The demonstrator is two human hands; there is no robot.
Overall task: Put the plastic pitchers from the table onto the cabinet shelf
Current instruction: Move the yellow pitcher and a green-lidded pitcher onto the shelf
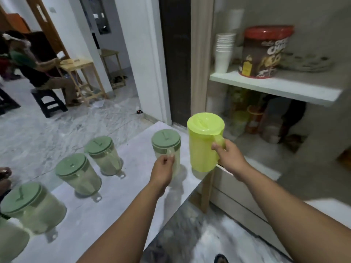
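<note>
- Nearest to us, our two bare forearms reach out over the bench [117, 196], whose pale top has a faint marbled grain.
- Our right hand [228, 155] is closed around the handle of the lime-green pitcher [204, 145], which looks lifted just clear of the bench's far corner, right at the cabinet opening.
- Our left hand [163, 168] is curled at the handle of the nearest green-lidded pitcher [167, 149]; whether the grip is fully shut we cannot tell. That pitcher appears to stand on the bench.
- We judge the job barely begun: no pitcher shows on the upper cabinet shelf [275, 86], and the compartment below is too dim to read.
- Left to move: these two, plus a second pitcher [103, 154], a third pitcher [78, 175] and a fourth pitcher [32, 207] in a row along the bench, with another blurred one at the frame's left edge.
- Lime pitcher: opaque, smooth, glossy plastic, a slightly tapered cylinder with a round lid and a loop handle.
- The others: cloudy translucent bodies under flat sage-green lids, each with a small tab at the base.
- On the white shelf stand stacked white cups [224, 52] and a brown tub with a red lid [264, 52], so room there looks tight.
</note>
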